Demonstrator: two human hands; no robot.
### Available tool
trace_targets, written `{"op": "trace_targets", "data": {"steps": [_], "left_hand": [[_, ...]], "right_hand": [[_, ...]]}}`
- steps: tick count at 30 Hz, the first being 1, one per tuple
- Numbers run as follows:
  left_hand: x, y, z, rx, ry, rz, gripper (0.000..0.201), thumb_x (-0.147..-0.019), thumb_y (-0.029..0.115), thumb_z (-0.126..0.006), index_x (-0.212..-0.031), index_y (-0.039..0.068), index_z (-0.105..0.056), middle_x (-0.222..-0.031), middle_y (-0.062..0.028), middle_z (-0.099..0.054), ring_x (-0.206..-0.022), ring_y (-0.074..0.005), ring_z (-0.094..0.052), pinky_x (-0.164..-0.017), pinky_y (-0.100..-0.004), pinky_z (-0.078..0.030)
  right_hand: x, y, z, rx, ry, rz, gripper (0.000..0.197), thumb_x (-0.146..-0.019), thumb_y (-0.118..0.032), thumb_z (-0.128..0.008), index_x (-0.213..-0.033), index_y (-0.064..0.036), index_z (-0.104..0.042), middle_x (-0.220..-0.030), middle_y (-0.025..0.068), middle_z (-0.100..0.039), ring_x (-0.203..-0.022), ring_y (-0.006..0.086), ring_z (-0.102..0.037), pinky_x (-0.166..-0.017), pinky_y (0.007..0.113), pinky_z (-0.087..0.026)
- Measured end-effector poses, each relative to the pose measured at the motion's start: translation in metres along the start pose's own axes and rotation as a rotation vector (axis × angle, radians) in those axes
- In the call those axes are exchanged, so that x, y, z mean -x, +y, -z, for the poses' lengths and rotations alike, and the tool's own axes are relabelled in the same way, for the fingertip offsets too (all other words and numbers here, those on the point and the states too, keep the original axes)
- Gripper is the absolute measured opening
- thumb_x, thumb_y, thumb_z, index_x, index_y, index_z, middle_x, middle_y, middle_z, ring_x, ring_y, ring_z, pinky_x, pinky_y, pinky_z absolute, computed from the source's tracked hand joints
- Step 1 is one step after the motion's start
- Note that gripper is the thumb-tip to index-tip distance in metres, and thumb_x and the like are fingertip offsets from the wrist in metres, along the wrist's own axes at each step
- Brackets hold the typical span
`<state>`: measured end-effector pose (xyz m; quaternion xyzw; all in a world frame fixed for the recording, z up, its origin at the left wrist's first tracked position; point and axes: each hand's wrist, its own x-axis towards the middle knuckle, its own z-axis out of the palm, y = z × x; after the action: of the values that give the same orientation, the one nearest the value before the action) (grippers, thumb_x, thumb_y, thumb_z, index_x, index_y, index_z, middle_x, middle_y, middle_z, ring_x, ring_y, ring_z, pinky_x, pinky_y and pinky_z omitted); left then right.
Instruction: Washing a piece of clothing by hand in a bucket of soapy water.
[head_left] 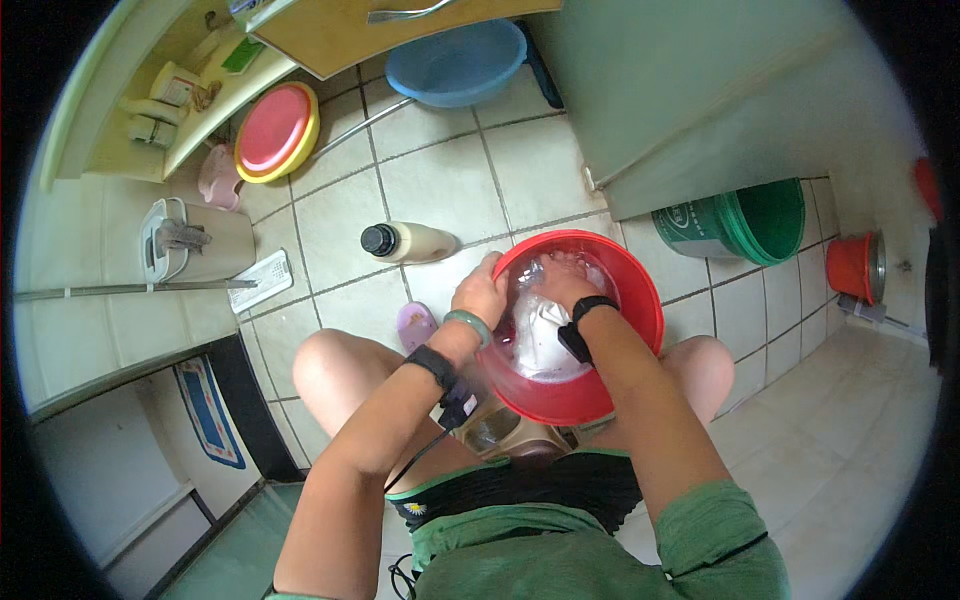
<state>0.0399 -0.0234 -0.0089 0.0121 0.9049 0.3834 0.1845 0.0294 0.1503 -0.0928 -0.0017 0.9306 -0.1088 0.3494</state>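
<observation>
A red basin (pixel 640 290) with water in it sits between my knees. My left hand (pixel 483 298) grips its left rim, the thumb side toward the inside. Inside the basin lies a white item (pixel 541 340) that looks like wet cloth. My right hand (pixel 567 280) reaches down into the basin at the far end of the white item. Its fingers are partly lost in water and glare, so their grip is unclear. Left of the basin, a pale bottle with a black cap (pixel 415 242) lies on the tiles, near a lilac slipper (pixel 415 325).
A green bucket (pixel 735 222) lies at the right, with a small red bucket (pixel 852 268) beyond. Far off are a blue basin (pixel 455 65) and a yellow basin with a pink one in it (pixel 278 130). A lidded bin (pixel 195 240) stands left.
</observation>
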Motion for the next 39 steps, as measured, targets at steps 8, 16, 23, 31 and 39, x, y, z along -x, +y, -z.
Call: {"op": "trace_targets", "data": {"steps": [8,16,23,31,39], "left_hand": [[-0.005,-0.003,-0.008,-0.016,-0.010,-0.016,0.027,-0.087,0.022,-0.047,-0.111,0.012,-0.049,-0.096,-0.0193,-0.059,-0.086,-0.0387,-0.058,-0.074,-0.0462,-0.046],[-0.003,0.003,-0.006,-0.040,0.000,-0.011,0.028,-0.086,0.023,-0.048,-0.112,0.013,-0.050,-0.099,-0.0184,-0.060,-0.088,-0.0371,-0.058,-0.075,-0.0456,-0.047],[-0.004,0.002,0.001,-0.048,-0.051,0.030,0.032,-0.086,0.020,-0.050,-0.117,0.010,-0.049,-0.101,-0.0209,-0.060,-0.092,-0.0382,-0.057,-0.079,-0.0438,-0.047],[-0.002,0.007,0.000,-0.063,-0.039,0.006,0.025,-0.088,0.024,-0.043,-0.108,0.011,-0.050,-0.099,-0.0178,-0.059,-0.089,-0.0380,-0.057,-0.075,-0.0460,-0.045],[-0.003,0.005,-0.002,-0.041,-0.055,0.010,0.024,-0.088,0.023,-0.045,-0.108,0.011,-0.050,-0.096,-0.0198,-0.060,-0.088,-0.0387,-0.057,-0.076,-0.0460,-0.045]], "right_hand": [[-0.035,0.006,-0.026,-0.028,-0.111,-0.080,0.033,-0.080,-0.022,-0.054,-0.105,-0.0038,-0.062,-0.112,0.0192,-0.058,-0.106,0.0346,-0.055,-0.089,0.045,-0.045],[-0.011,0.024,-0.013,-0.143,-0.157,0.079,0.029,-0.076,-0.019,-0.052,-0.097,-0.0038,-0.066,-0.104,0.0224,-0.060,-0.099,0.0346,-0.058,-0.087,0.041,-0.046],[0.046,0.034,-0.024,-0.245,-0.131,0.272,0.028,-0.072,-0.024,-0.055,-0.086,-0.0019,-0.063,-0.088,0.0232,-0.062,-0.086,0.0375,-0.060,-0.079,0.043,-0.046],[0.110,0.033,-0.022,-0.351,-0.304,0.182,0.037,-0.076,-0.025,-0.057,-0.107,-0.0038,-0.059,-0.100,0.0193,-0.062,-0.094,0.0331,-0.059,-0.083,0.038,-0.046],[0.133,0.025,-0.023,-0.496,-0.239,0.152,0.038,-0.079,-0.030,-0.059,-0.109,-0.0051,-0.057,-0.095,0.0199,-0.062,-0.090,0.0328,-0.060,-0.082,0.040,-0.046]]}}
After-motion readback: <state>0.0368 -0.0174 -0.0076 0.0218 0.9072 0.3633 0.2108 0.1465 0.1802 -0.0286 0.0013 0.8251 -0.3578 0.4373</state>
